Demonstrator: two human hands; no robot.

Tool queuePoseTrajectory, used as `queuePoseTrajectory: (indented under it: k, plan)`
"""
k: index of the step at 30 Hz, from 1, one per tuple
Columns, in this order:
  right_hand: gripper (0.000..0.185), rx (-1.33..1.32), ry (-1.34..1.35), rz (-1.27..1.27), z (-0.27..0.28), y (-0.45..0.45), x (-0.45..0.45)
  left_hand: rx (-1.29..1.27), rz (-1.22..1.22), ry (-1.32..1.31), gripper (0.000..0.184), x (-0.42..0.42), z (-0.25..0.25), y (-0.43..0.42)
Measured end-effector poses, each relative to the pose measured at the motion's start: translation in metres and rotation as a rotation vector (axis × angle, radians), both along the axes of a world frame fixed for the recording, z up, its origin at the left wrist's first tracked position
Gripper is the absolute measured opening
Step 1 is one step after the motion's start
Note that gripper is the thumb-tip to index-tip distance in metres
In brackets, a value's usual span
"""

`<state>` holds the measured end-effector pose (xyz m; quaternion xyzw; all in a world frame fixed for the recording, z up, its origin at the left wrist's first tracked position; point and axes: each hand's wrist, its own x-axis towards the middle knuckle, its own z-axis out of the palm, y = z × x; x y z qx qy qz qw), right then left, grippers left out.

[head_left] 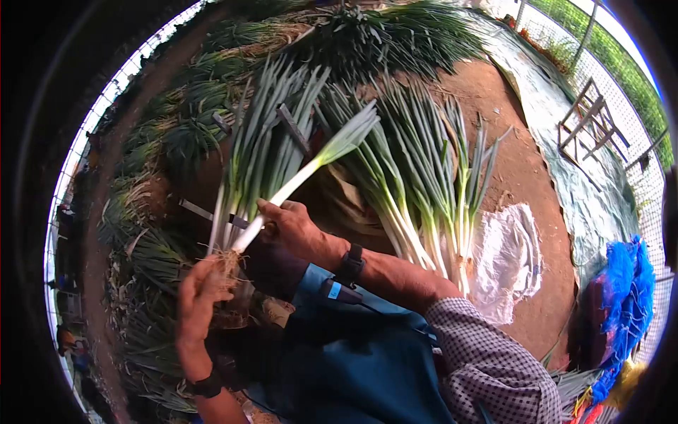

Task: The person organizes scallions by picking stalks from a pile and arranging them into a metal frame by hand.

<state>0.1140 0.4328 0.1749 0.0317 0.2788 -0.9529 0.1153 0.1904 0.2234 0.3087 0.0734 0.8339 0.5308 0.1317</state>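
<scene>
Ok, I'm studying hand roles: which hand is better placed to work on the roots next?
Probably the left hand: it is up close to the roots, while the right hand holds the white stalk.

We wear: checked right sleeve, dark and white; teal garment down our front; chunky black right wristband; black left wristband

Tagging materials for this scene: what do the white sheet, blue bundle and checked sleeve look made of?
White sheet: probably woven plastic, slight sheen; thin, with crisp creases.
Blue bundle: likely plastic netting or twine; bright, stringy, frayed edges. Exact form unclear.
Checked sleeve: cloth, matte; soft folds. Fibre can't be told.
</scene>
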Motion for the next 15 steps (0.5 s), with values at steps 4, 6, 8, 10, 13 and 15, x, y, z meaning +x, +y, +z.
queuePoseTrajectory:
  k: [4, 6, 8, 10, 13, 15]
  plan:
    - [0.026, 0.092, -0.064, 0.029, -0.005, -0.018, -0.004, -0.266, 0.044, 0.25, 0.027, -0.014, -0.033, -0.015]
    - [0.027, 0.038, -0.038, 0.09, -0.015, -0.018, -0.01, -0.1, 0.151, 0.184, 0.024, -0.02, -0.048, -0.017]
    - [0.027, 0.071, -0.055, 0.11, -0.015, -0.014, -0.014, 0.055, 0.228, 0.126, 0.025, -0.024, -0.056, -0.017]
    - [0.028, -0.084, -0.05, 0.134, -0.034, -0.014, -0.029, 0.103, 0.312, 0.112, 0.023, -0.023, -0.058, -0.014]
    - [0.033, -0.183, -0.195, 0.07, -0.089, 0.001, -0.076, 0.063, 0.374, 0.184, 0.022, -0.017, -0.06, -0.033]
    - [0.034, -0.133, -0.174, -0.054, -0.1, 0.019, -0.08, 0.061, 0.403, 0.158, 0.026, -0.005, -0.031, -0.019]
